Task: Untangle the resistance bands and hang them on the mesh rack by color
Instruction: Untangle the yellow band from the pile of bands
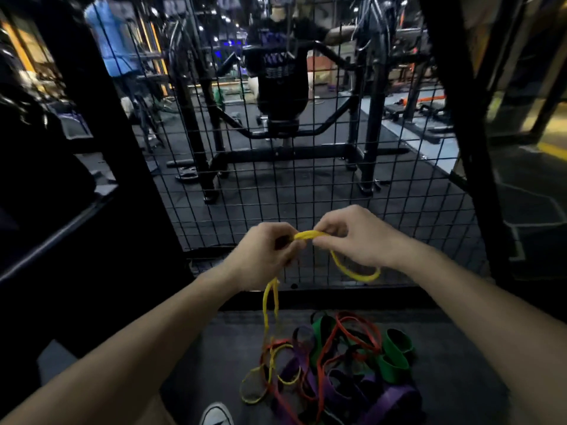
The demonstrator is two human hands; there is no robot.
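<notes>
Both bare forearms reach forward from the near corners and meet at the centre. The left hand (266, 256) is curled, fingers pinched shut; the right hand (356, 234), just beside it, pinches with thumb and fingertips, knuckles up.

Left hand (266, 254) and right hand (352, 236) pinching a yellow band (308, 235) before the black mesh rack (306, 167), red, green, purple bands (334, 366) heaped on the floor (454, 363) below, white shoe toe (216, 414) at bottom edge
</notes>
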